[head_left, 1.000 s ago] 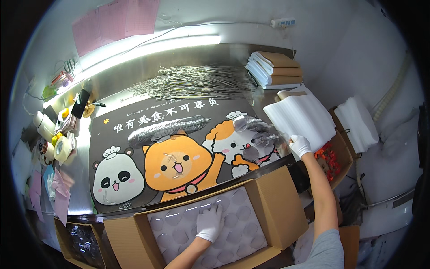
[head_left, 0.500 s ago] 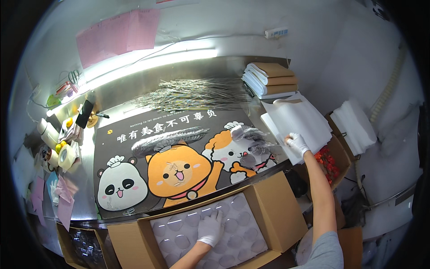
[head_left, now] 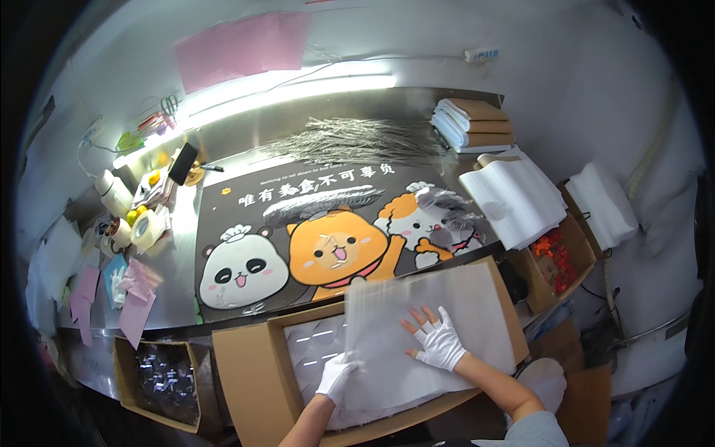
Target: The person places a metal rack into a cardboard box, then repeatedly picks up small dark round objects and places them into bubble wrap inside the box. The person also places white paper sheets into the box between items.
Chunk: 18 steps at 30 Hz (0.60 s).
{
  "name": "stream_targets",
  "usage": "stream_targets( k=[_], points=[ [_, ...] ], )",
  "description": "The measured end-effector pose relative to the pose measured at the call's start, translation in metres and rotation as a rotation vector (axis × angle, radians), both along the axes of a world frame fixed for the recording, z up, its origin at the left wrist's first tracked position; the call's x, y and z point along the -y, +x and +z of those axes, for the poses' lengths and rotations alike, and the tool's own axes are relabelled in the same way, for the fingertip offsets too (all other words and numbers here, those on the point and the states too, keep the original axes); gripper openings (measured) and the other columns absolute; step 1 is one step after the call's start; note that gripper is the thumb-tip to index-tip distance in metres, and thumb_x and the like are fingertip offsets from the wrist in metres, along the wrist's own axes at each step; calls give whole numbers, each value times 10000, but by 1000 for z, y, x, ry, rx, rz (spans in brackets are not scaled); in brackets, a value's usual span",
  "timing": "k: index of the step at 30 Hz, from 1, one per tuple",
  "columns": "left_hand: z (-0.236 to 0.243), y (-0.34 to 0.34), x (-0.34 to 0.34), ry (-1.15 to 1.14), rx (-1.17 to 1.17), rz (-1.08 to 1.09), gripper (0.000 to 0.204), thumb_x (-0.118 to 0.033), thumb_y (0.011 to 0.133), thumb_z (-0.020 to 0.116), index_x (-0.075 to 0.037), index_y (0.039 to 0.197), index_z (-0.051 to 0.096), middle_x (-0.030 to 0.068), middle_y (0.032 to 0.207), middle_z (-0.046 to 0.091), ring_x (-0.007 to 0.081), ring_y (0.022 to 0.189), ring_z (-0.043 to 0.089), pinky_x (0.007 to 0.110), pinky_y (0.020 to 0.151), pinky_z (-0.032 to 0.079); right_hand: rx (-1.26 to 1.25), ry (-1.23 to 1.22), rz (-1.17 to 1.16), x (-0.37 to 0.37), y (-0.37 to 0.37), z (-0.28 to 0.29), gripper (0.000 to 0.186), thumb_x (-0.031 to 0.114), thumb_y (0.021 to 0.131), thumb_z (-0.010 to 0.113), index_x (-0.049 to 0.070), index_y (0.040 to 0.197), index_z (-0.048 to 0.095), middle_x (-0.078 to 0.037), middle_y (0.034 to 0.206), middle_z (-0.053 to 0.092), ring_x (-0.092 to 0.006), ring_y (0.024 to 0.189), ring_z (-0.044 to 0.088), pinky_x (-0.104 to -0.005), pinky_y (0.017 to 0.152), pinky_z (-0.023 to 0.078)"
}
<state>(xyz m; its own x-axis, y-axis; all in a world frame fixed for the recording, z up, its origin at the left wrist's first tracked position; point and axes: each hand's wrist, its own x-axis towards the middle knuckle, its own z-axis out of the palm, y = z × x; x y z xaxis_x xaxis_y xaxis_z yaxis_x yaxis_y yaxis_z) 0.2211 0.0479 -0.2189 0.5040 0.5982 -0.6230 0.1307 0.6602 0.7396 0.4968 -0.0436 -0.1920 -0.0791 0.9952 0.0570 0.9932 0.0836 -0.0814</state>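
Right hand (head_left: 439,344) brought translucent white foam sheet (head_left: 424,328) over box (head_left: 246,372), fingers flat; left hand (head_left: 337,376) pinching edge.

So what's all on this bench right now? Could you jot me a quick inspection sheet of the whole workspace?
Surface: metal table under a dark mat with cartoon animals.
Job's things: open cardboard box; white foam sheet lying over it.
Clutter: silvery strips, tape rolls, pink papers, foam stack.
Grippers: left hand grips the sheet's edge; right hand presses flat on it; both in white gloves.
Cables: white wire at the far left.
Surroundings: white wall, smaller box of clear packets below.
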Motion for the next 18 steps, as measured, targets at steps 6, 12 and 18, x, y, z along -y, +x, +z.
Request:
stream_targets(
  k=[6, 12, 18],
  points=[
    [-26, -75, 51, 133, -212, 228, 374, -2, 884, 535, 22, 1248, 621, 119, 1060, 693, 203, 952, 665, 318, 836, 537, -23, 173, 32, -1, 2, -55, 402, 330, 854, 686, 155, 1216, 690, -33, 1321, 651, -279, 1317, 521, -566, 1121, 324],
    [15, -36, 57, 1436, -813, -236, 674, -249, 836, 710, -86, 1452, 493, 224, 1471, 436, 395, 1363, 421, 553, 1132, 320, -315, 141, -32, -14, -20, -36, 135, 218, 870, 709, 98, 831, 759, -69, 849, 742, -272, 774, 698, -389, 731, 551],
    [-19, 6, 6, 1290, -865, -433, 599, -419, 841, 686, -104, 1342, 599, 216, 1377, 525, 441, 1338, 395, 624, 1117, 246, -620, 80, 197, -81, -8, 2, 150, 252, 872, 723, 109, 841, 755, -86, 823, 728, -287, 775, 689, -403, 750, 542]
  ],
)
